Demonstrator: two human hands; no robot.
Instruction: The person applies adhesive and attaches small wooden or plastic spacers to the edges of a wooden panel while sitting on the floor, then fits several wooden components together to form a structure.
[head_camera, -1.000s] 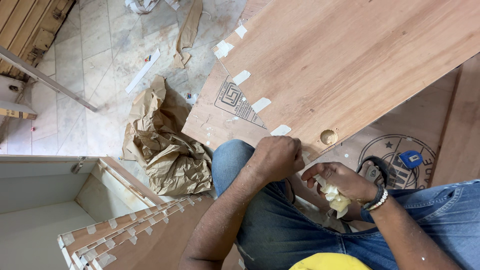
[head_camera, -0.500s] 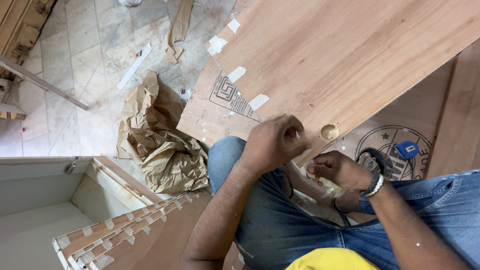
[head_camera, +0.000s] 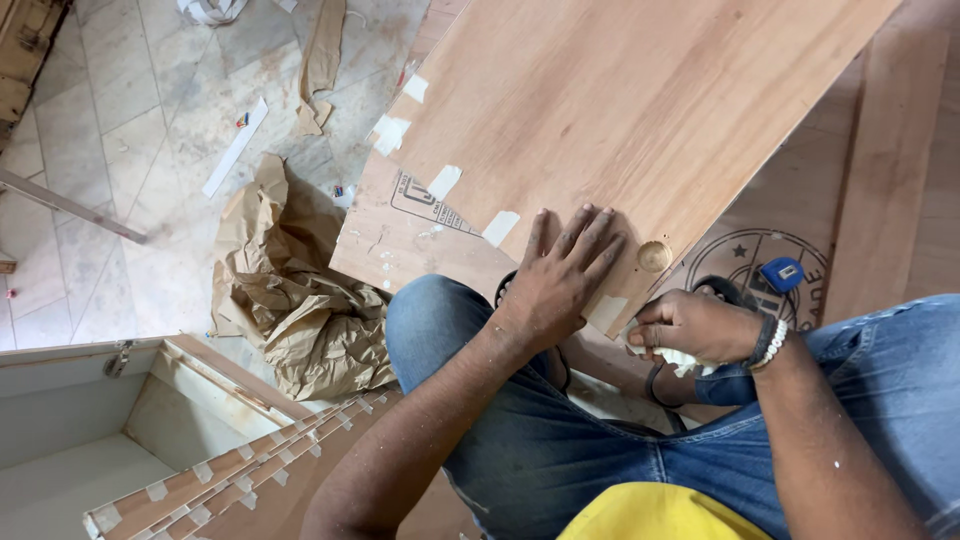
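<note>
Reddish-brown wood panel (head_camera: 640, 110), crumpled tan paper (head_camera: 300, 310) (cloth (head_camera: 685, 358) perhaps pale yellow).

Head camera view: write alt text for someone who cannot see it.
A seated person presses the left hand flat on a wooden panel near its taped edge, while the right hand grips a pale cloth beside it. Crumpled brown paper lies on the tiled floor.
</note>
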